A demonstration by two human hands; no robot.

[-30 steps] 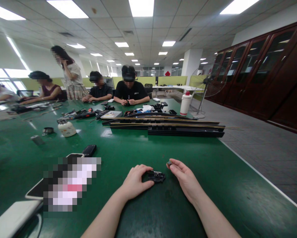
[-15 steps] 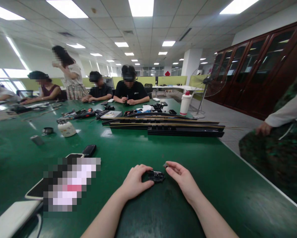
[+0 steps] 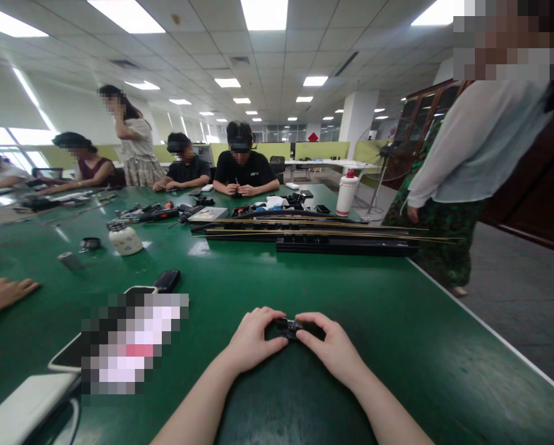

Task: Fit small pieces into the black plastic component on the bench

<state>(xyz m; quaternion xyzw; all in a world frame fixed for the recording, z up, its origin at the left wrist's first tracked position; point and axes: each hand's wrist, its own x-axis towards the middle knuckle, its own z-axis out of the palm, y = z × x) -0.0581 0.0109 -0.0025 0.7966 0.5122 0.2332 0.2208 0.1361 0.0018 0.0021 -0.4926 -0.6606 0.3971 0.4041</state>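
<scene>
A small black part [image 3: 288, 329], with an open, uneven top, sits low over the green table in front of me. My left hand [image 3: 254, 337] grips its left end between thumb and fingers. On the opposite end, the thumb and forefinger of my right hand [image 3: 328, 339] close around the part. A tiny light spot shows by the right fingertips; whether it is the small grey piece seen earlier I cannot tell. The fingers hide both ends of the black part.
Left of my hands lie a phone-like device [image 3: 66, 352] with a blurred screen and a black case [image 3: 167, 282]. Long black rails [image 3: 346, 246] with thin rods lie ahead. A white bottle [image 3: 347, 194] stands behind them. A person [image 3: 480, 142] stands at the right; another person's hand [image 3: 8, 293] rests at left.
My right hand has moved left, bringing the small grey piece it pinched to the black part. The person at right has moved further into view. Another person's hand has appeared at left.
</scene>
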